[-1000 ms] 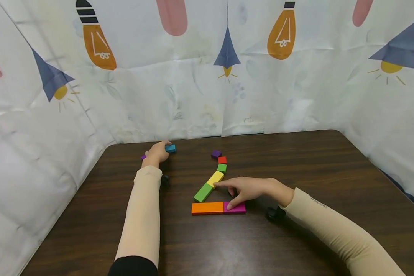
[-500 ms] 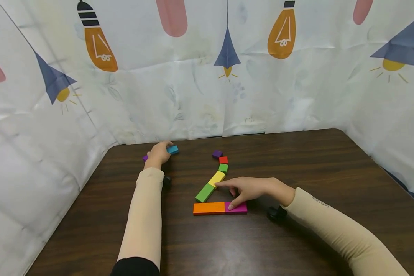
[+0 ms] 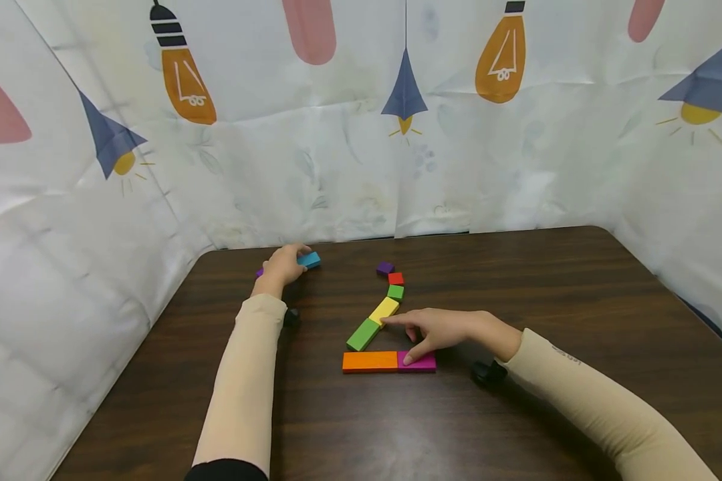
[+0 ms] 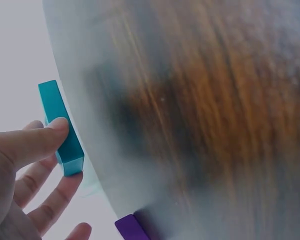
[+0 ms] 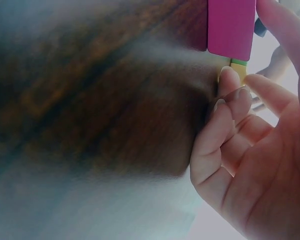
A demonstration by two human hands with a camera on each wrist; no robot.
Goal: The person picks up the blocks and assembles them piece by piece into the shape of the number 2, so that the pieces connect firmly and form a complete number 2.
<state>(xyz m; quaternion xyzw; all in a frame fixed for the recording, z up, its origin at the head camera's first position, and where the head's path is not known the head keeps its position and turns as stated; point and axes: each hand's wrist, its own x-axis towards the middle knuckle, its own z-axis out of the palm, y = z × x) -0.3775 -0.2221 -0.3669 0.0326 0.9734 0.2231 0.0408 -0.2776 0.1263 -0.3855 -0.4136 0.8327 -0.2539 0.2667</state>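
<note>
At the table's far left, my left hand (image 3: 283,265) pinches a blue block (image 3: 309,260) between thumb and fingers. In the left wrist view the blue block (image 4: 62,127) is tilted, with the thumb across its face. A purple block (image 4: 132,227) lies below that hand, mostly hidden by it in the head view. My right hand (image 3: 439,327) rests its thumb on a magenta block (image 3: 422,363), while its index fingertip touches the yellow block (image 3: 384,310). Its other fingers are curled underneath. The magenta block lies end to end with an orange block (image 3: 370,362).
Beyond the orange block, a long green block (image 3: 363,335) runs up to the yellow one. A small green block (image 3: 396,292), a red block (image 3: 396,278) and a dark purple block (image 3: 385,268) continue the curve. A patterned white curtain (image 3: 349,167) hangs behind the brown table (image 3: 517,280).
My left hand keeps the blue block and has turned it slightly at the far left. The right hand stays on the magenta and yellow blocks. The whole head view has shifted slightly.
</note>
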